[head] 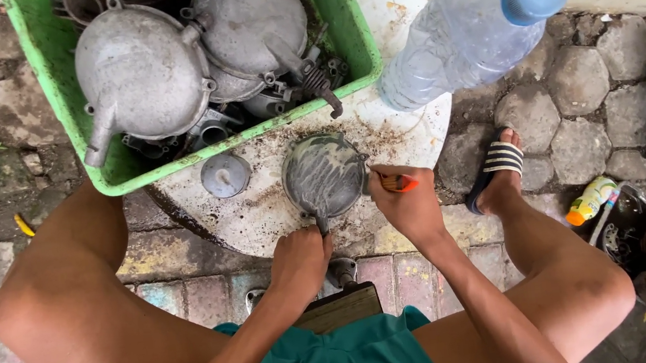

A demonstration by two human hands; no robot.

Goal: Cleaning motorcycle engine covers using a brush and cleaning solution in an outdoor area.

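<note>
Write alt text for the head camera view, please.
Seen from above, a seated person's left hand steadies a round metal cover on a white slab, the right hand holding an orange-handled brush. A green crate holds similar covers.

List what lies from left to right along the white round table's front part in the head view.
Small round grey cap → left hand → paste-smeared round metal cover → right hand, holding an orange-handled brush → sandalled foot.
</note>
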